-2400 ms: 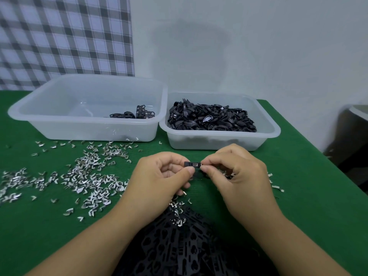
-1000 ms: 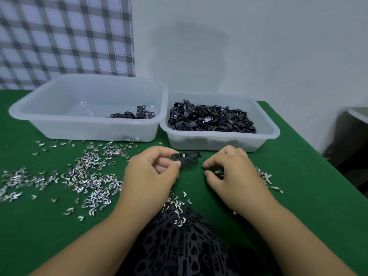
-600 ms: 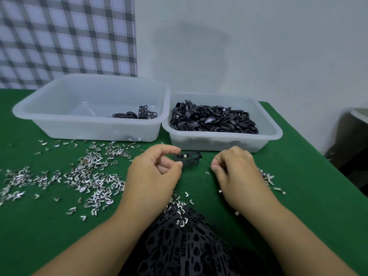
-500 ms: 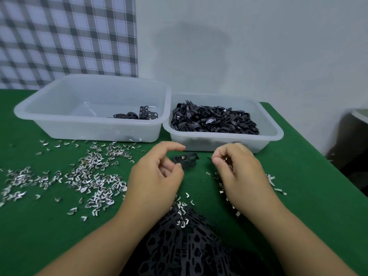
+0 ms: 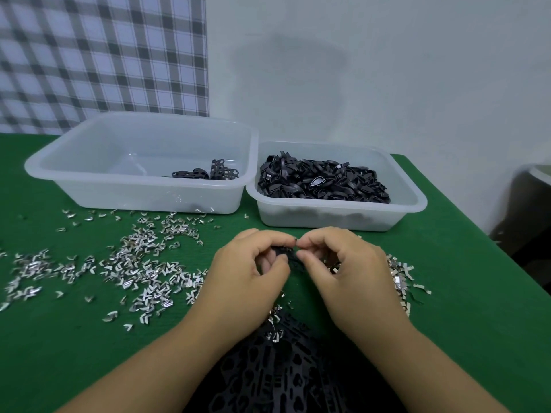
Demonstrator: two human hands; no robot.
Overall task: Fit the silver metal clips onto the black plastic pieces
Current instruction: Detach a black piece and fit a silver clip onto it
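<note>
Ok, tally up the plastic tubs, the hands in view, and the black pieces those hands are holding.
Tubs: 2, big tub and small tub
Hands: 2, left hand and right hand
Held black piece: 1
Total: 5

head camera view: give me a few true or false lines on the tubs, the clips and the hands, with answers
1. The right tub holds a heap of black pieces. True.
2. The left tub is filled to its rim. False: only a few black parts lie in it, near its right wall.
3. The left hand and right hand both pinch one small black piece. True.
4. Most loose silver clips lie right of the hands. False: the bigger spread lies left of the left hand, with a smaller bunch by the right hand.
5. The tubs stand on bare wood. False: they stand on a green cloth.
</note>
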